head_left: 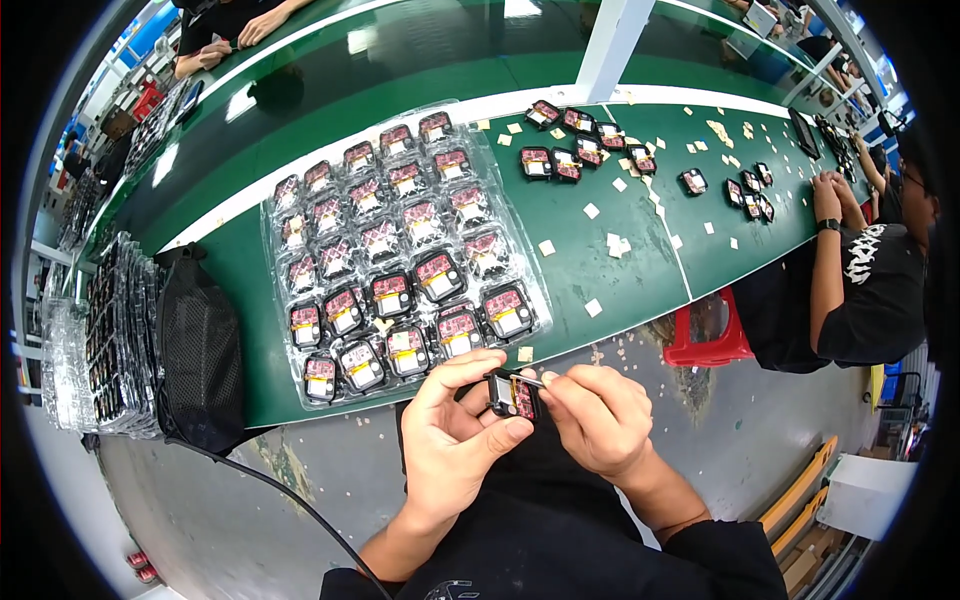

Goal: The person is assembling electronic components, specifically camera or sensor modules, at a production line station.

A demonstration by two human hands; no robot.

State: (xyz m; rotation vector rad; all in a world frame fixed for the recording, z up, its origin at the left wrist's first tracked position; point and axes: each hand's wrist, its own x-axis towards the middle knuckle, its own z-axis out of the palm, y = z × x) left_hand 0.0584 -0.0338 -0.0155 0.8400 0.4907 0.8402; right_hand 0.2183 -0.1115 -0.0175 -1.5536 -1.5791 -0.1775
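My left hand (452,440) holds a small black device case (513,396) between thumb and fingers, just off the table's front edge. Its open side shows a red circuit board, a silvery battery and a yellow strip. My right hand (600,415) is closed in a pinch at the case's right edge; a thin piece shows at the fingertips, too small to name. Beyond my hands lies a clear plastic tray (537,295) with rows of similar open cases, such as the case (508,310) at its near right corner.
Loose cases (566,165) and small pale paper squares (592,308) lie scattered on the green table (640,270). A black mesh bag (200,345) and stacked trays (122,340) stand at left. A co-worker (870,270) sits at right near a red stool (708,330). A cable (290,490) runs past my left arm.
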